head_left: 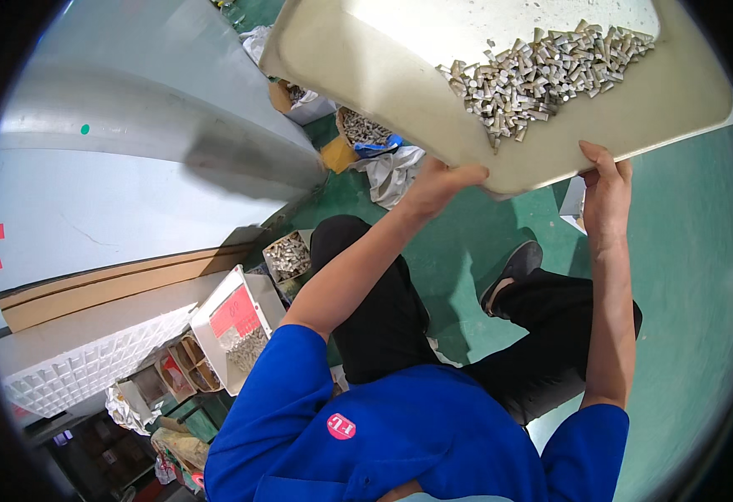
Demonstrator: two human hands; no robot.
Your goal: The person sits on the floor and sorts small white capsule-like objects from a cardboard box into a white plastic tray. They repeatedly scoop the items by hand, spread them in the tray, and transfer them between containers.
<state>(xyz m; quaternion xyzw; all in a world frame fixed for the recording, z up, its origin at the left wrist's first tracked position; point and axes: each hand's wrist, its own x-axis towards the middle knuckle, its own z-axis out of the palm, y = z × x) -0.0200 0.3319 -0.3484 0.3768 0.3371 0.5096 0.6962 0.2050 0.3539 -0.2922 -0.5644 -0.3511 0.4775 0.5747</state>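
Observation:
A large cream-coloured plastic tray is held up in front of me, tilted. Many small silvery tapered metal pieces lie heaped in it toward the near right side. My left hand grips the tray's near left corner, thumb over the rim. At the near edge farther right, my right hand is closed on the rim, its thumb on top. The fingers of both hands are mostly hidden beneath the tray.
Left of me stands a pale work surface. Beside it on the green floor are a box of metal pieces, a smaller box of pieces, a white bin with a red label, and a crumpled white bag.

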